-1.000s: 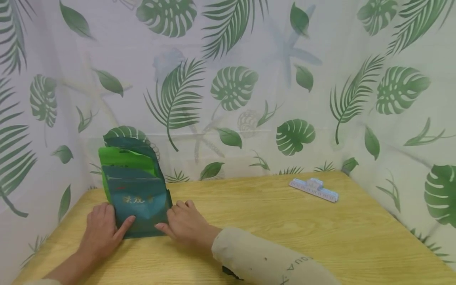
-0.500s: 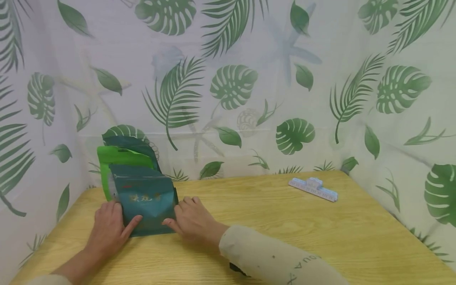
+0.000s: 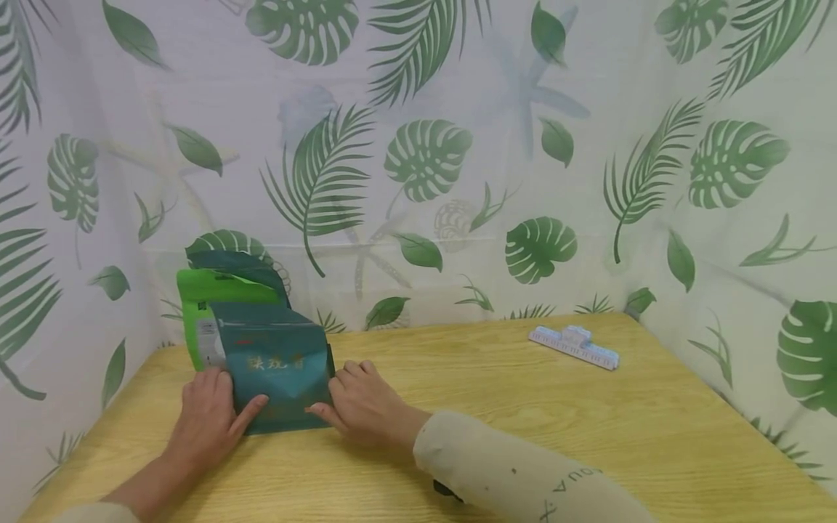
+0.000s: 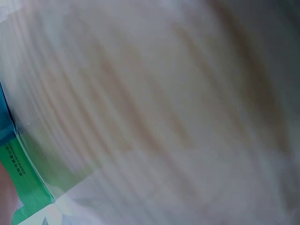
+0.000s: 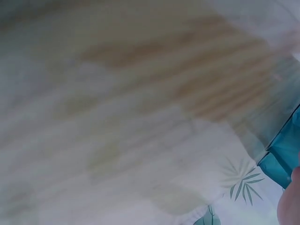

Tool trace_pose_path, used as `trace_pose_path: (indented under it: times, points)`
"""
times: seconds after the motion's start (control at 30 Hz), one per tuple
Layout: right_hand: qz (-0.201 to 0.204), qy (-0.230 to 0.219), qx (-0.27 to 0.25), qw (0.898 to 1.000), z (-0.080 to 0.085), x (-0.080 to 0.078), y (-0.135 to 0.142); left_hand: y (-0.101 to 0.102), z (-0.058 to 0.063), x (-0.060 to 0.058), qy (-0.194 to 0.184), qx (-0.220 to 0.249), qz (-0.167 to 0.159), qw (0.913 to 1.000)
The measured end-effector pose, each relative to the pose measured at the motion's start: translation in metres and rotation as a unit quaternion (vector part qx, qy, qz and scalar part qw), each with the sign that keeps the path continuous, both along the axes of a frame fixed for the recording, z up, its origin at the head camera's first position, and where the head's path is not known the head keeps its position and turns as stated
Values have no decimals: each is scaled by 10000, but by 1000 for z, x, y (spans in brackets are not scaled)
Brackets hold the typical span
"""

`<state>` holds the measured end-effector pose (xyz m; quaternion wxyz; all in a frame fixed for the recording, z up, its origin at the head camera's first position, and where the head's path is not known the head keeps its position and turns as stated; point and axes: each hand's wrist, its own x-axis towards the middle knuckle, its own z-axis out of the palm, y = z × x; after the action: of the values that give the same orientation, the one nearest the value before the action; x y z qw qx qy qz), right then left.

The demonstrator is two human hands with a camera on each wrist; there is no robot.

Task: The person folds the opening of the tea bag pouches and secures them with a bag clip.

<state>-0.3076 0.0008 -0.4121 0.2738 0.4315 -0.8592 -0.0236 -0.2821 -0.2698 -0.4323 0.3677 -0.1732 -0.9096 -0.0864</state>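
A dark teal pouch (image 3: 281, 370) with gold lettering stands upright at the left of the table, held between both hands. My left hand (image 3: 209, 418) grips its lower left side, thumb across the front. On the right side, my right hand (image 3: 366, 403) has its fingers curled at the edge and its thumb on the front. Behind it rise a bright green pouch (image 3: 232, 288) and another dark teal pouch (image 3: 245, 265), their lower parts hidden. A blurred pale area fills most of both wrist views; slivers of the green pouch (image 4: 28, 183) and teal pouch (image 5: 281, 154) show at the edges.
A pale bag clip (image 3: 575, 346) lies on the wood-grain table (image 3: 497, 407) at the back right. Leaf-printed cloth (image 3: 425, 87) hangs along the back and both sides of the table. A small dark object (image 3: 447, 491) shows beneath the right forearm.
Both hands have shifted the front teal pouch to the right. More of the green pouch's left side, with its pale panel, is now uncovered. The clip stays put.
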Motion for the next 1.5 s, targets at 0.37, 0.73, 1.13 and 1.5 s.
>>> trace_pose_path:
  times: [0.37,0.73,1.13,1.5]
  points:
    - [14,-171,-100,9998,-5,-4,12,11,1,-4,-84,10,-70,9999]
    - [-213,-381,61,9990,0,-5,21,22,2,-9,-50,8,-145,9999]
    - [-139,-225,62,9996,-2,-6,30,30,1,-10,-56,-27,-147,9999]
    - [-259,-367,167,9988,-2,-7,41,42,3,-12,-193,-48,-142,9997]
